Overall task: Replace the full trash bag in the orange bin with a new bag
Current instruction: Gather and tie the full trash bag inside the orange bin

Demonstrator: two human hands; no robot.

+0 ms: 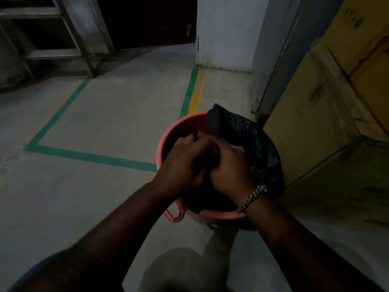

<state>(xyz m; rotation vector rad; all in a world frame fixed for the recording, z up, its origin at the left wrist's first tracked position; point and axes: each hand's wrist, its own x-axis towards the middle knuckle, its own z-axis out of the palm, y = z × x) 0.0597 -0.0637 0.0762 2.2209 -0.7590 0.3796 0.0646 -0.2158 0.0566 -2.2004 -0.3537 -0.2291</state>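
Note:
The orange bin stands on the floor at centre right, with a loop handle on its near left side. A black trash bag lines it and hangs over the far and right rim. My left hand and my right hand are pressed together over the bin's mouth, both closed on gathered black bag material. A bit of white trash shows inside the bag behind my right hand. A braided band sits on my right wrist. What lies deeper in the bin is hidden by my hands.
Stacked cardboard boxes crowd the bin's right side. A grey door frame and a white wall rise behind it. Green floor tape marks a rectangle to the left. A metal rack stands at the far left.

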